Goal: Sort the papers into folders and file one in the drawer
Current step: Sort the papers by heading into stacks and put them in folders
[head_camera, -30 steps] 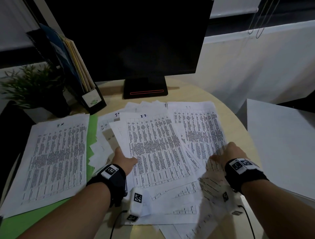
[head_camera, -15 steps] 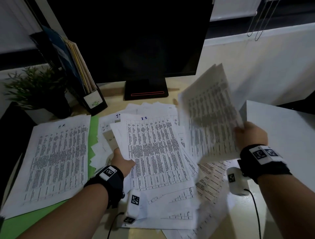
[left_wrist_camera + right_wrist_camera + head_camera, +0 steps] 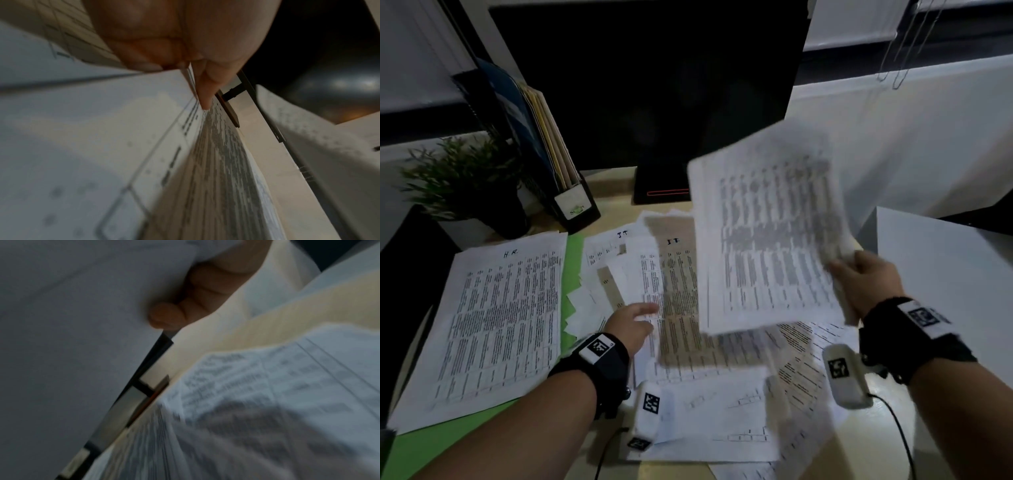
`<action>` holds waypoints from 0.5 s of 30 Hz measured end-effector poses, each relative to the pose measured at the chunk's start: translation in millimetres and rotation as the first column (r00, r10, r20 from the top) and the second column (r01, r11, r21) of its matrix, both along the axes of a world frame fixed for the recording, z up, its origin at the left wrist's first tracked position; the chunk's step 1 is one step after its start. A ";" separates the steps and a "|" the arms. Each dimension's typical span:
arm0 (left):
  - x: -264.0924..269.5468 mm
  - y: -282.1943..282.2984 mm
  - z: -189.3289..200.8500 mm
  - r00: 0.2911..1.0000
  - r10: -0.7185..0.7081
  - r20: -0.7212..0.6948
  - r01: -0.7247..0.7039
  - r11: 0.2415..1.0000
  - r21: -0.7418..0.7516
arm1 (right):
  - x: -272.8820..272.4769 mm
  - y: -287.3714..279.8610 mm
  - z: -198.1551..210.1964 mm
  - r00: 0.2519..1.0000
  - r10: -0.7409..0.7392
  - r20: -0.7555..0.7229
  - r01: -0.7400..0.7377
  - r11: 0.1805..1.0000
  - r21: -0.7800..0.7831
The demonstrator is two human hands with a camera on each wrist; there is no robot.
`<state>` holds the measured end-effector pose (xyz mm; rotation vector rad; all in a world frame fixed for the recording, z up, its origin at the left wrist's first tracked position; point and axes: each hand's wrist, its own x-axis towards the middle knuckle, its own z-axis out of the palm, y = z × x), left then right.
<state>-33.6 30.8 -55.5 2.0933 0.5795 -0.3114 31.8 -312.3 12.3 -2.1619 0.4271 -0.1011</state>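
The right hand (image 3: 868, 284) pinched the right edge of a printed sheet (image 3: 770, 233) and held it up in the air, tilted, above the loose papers (image 3: 681, 308) that lay spread over the middle of the desk (image 3: 613, 192). In the right wrist view the fingers (image 3: 197, 293) were curled behind the sheet, so this grip was closed on the paper. The raised sheet was blurred and it hid the right part of the pile and a corner of the monitor base (image 3: 664, 192).

The left hand (image 3: 631, 323) lay low on the loose papers with its fingers stretched forward. In the left wrist view one fingertip (image 3: 205, 104) touched a sheet marked "IT"; this grip was relaxed and held nothing.

To the left, a separate stack marked "HR" (image 3: 496, 322) rested on a green folder (image 3: 571, 274), whose edge showed between that stack and the loose pile. Behind it stood a small potted plant (image 3: 465, 178) and a black file holder (image 3: 544, 147) with blue and yellow folders upright inside. A dark monitor (image 3: 647, 85) filled the back of the desk. On the right, beside the desk, stood a white cabinet (image 3: 945, 274); I could not tell whether it had a drawer. A white wall (image 3: 911, 137) and hanging blind cords (image 3: 907, 44) were behind it.
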 end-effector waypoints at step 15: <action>-7.0 0.6 -2.3 0.993 0.105 -0.061 -0.111 0.989 -0.101 | -57.6 38.6 -59.6 0.873 0.294 -0.389 -0.283 0.955 0.085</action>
